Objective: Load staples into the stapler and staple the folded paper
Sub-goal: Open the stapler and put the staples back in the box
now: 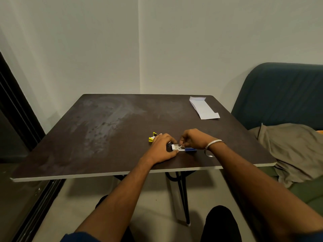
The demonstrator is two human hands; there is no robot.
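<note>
— So, from the head camera, where is everything?

— Both hands work near the front middle of the dark desk (108,123). The left hand (163,149) lies over a small white staple box (175,147), its fingers curled down on the box's left end, thumb at the near side. The right hand (193,139) has its fingers bent in a pinch right at the open box; whether a staple strip is between them, I cannot tell, it is too small.

— And the stapler?

— A yellow stapler (152,137) sits just left of and beyond the left hand, partly hidden by its knuckles. A blue sleeve (190,149) of the box sticks out to the right, under the right wrist, which wears a metal bangle (212,145).

— The paper?

— The folded paper (203,107) lies flat at the far right corner of the desk, close to the far and right edges, well apart from the hands.

— Room to move?

— The whole left half and far middle of the desk is bare, smudged surface. The box is near the front edge, with a strip of desk between. Walls stand behind the far edge; a green sofa (283,91) with a tan cloth (290,151) sits close against the right edge.
</note>
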